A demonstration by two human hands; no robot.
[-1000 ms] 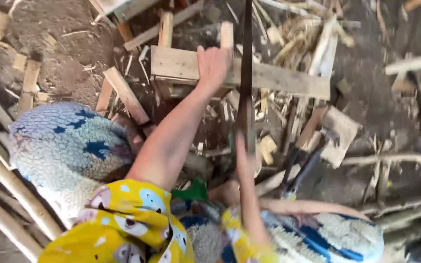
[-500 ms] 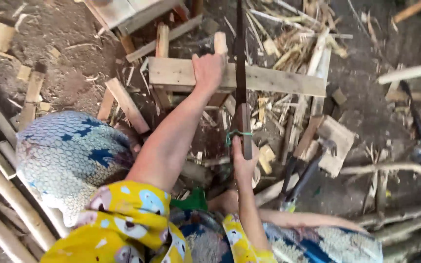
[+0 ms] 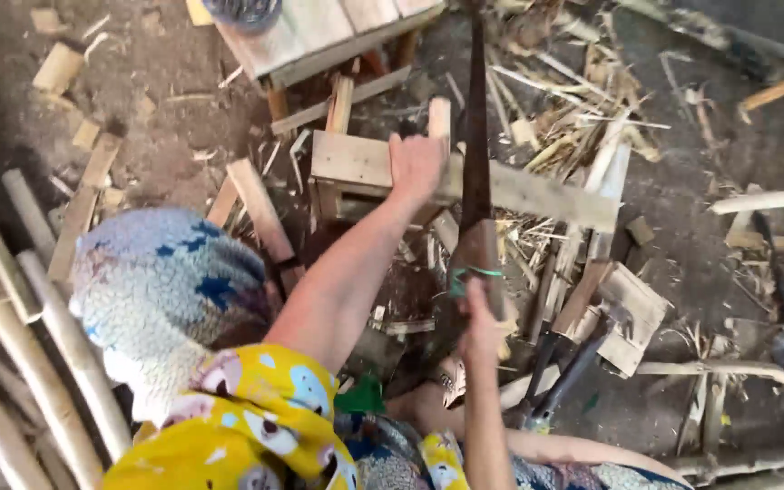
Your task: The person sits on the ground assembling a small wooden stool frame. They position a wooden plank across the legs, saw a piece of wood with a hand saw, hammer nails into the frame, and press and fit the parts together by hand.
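My left hand [image 3: 416, 168] presses down on a long wooden plank [image 3: 537, 192] that lies across a small wooden frame. My right hand [image 3: 481, 319] grips the wooden handle of a handsaw [image 3: 476, 154]. The saw's dark blade crosses the plank just right of my left hand and points away from me. A green band is wrapped around the saw's handle. My yellow patterned sleeves and my knee in blue patterned cloth [image 3: 161, 281] fill the lower left.
A wooden stool or bench [image 3: 319, 32] stands at the top. Round poles [image 3: 47, 363] lie at the left. Offcuts, shavings and sticks litter the dirt floor at the right. Dark-handled tools [image 3: 560, 363] lie near my right hand.
The view has shifted closer and to the right. The saw has moved forward along the plank, with my right hand following. My left hand stays on the plank.
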